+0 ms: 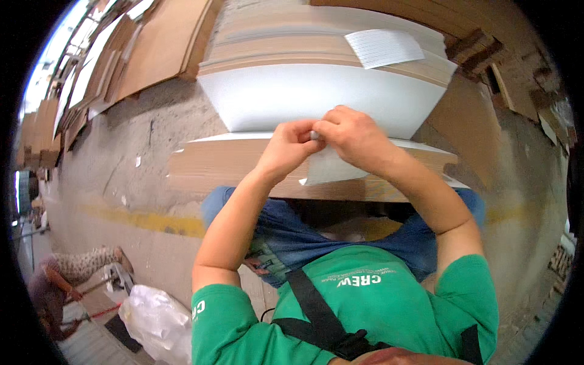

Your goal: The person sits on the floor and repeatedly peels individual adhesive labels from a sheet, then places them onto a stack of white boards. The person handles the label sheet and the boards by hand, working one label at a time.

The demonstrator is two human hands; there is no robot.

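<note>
My left hand [291, 146] and my right hand [354, 137] meet in front of me, fingertips pinched together on the top corner of a white sheet [331, 165]. The sheet hangs down over the edge of a low stack of brown cardboard sheets [213, 167] right in front of my knees. Behind it rises a taller stack of white-faced board [304, 94], topped by brown sheets and a lined white paper [383, 47]. Both forearms reach up from my green shirt.
Flat cardboard sheets [155, 52] lie across the concrete floor at upper left. A yellow painted line [152, 220] runs over the floor. A crumpled clear plastic bag [159, 322] lies at lower left. Another person [58, 286] crouches at the far left edge.
</note>
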